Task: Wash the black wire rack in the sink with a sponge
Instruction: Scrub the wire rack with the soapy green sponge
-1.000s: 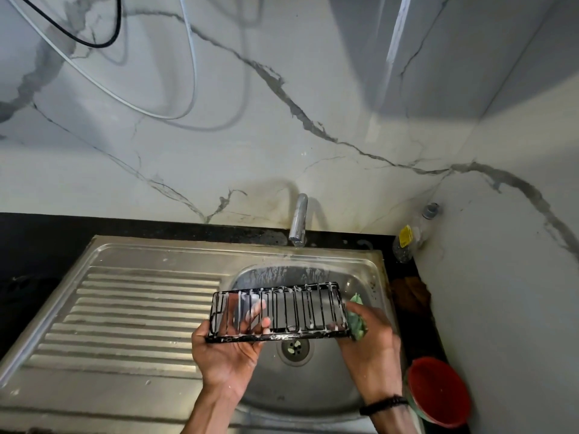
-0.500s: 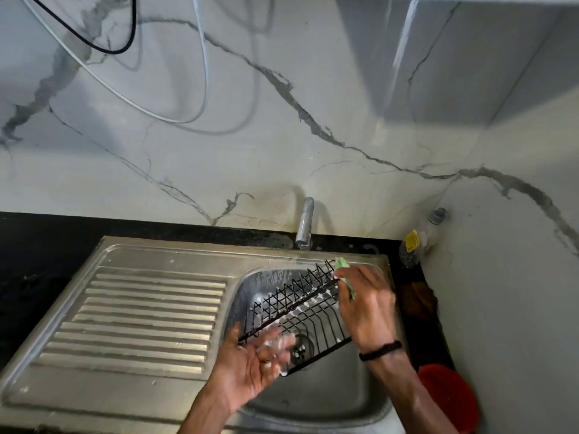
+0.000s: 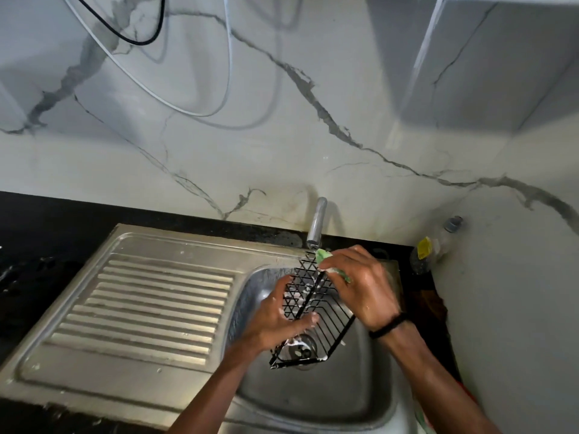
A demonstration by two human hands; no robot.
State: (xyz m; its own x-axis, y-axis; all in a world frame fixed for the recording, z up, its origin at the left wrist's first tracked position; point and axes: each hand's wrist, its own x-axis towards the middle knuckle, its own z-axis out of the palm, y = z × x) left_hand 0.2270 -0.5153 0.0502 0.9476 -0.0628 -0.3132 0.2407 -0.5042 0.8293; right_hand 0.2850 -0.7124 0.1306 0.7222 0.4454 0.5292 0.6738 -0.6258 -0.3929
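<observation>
The black wire rack (image 3: 326, 321) is tilted over the steel sink basin (image 3: 313, 399), its far end under the tap and its near end above the drain. White suds cling to its wires. My left hand (image 3: 279, 321) grips the rack's left side near the middle. My right hand (image 3: 360, 283) holds a green sponge (image 3: 324, 256) pressed against the rack's far upper edge. Most of the sponge is hidden under my fingers.
A steel tap (image 3: 316, 223) stands at the back of the basin. A ribbed draining board (image 3: 150, 305) lies to the left on a black counter (image 3: 37, 245). A plastic bottle (image 3: 435, 245) leans in the right corner. White and black cables (image 3: 188, 111) hang on the marbled wall.
The rack has been turned from lying sideways across the basin to pointing away from me. My right hand with the sponge has moved up to its far end by the tap.
</observation>
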